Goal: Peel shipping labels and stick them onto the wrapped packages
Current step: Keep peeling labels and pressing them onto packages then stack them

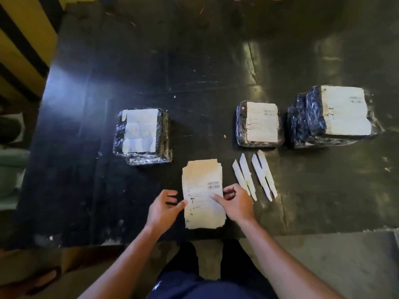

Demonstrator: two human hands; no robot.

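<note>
Seen from the head camera, a person stands at the near edge of a dark, scuffed table (pixel 194 67), both hands at a stack of shipping labels (pixel 201 175) lying just inside that edge. The left hand (pixel 165 207) pinches the stack's left margin, thumb tip on the top sheet and fingers curled beside it. The right hand (pixel 236 202) holds the right margin, thumb laid across the printed face, fingers bent over the edge. Just right of the stack lie four peeled backing strips (pixel 254 175), fanned and partly overlapping. Beyond them, three packages wrapped in shiny black film sit in a loose row: the left package (pixel 143 134) carries pale blank-looking patches on top; the middle package (pixel 260 124) bears a printed label; the right package (pixel 332 115), bulkiest and apparently stacked, also bears one. The far half of the table lies open behind the row, and a wide bare stretch runs along its left side. No containers appear.
</note>
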